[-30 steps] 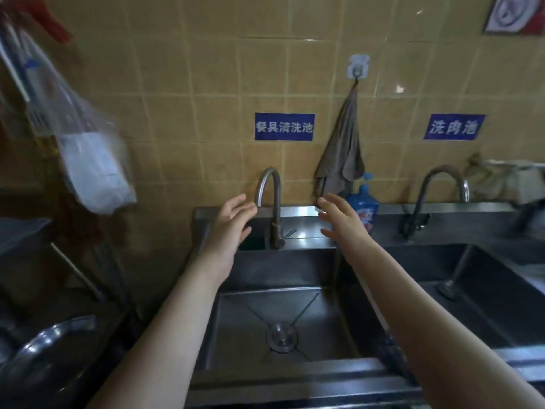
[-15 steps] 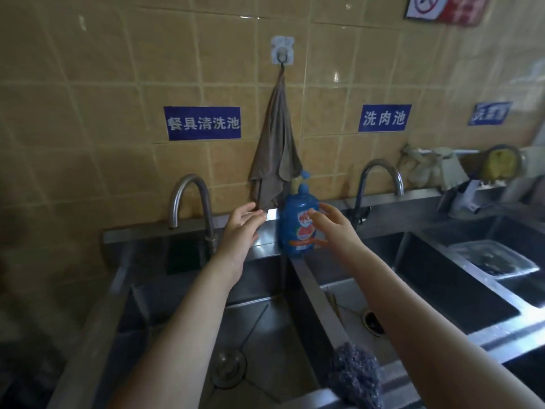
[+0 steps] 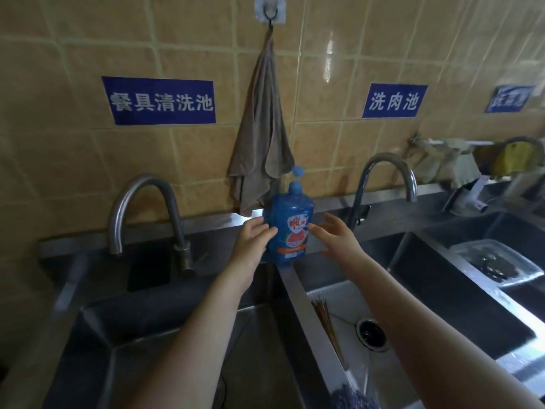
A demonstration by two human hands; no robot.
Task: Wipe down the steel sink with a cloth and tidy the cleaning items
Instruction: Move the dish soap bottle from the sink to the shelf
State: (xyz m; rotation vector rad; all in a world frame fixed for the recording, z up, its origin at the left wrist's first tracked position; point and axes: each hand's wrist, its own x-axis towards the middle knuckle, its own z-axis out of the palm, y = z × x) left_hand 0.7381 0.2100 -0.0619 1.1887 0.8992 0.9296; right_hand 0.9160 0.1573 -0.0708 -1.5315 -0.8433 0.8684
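Observation:
A blue dish-soap bottle (image 3: 290, 225) with an open flip cap stands on the back ledge, above the divider between two steel sink basins (image 3: 298, 293). My left hand (image 3: 255, 239) is at the bottle's left side, fingertips touching it or nearly so. My right hand (image 3: 336, 236) hovers just right of the bottle, fingers spread, apart from it. A grey-brown cloth (image 3: 261, 149) hangs from a wall hook (image 3: 269, 10) right behind the bottle. A dark purple scrubber (image 3: 352, 397) lies on the divider near the front edge.
A curved tap (image 3: 147, 211) stands over the left basin and a second tap (image 3: 383, 181) over the middle one. Thin sticks (image 3: 326, 320) and a drain (image 3: 371, 335) are in the middle basin. A clear plastic container (image 3: 498, 259) sits in the right basin.
The view has swung right and closer, from the left tap to the soap bottle. Both hands have closed in on the bottle, the left one now at its side.

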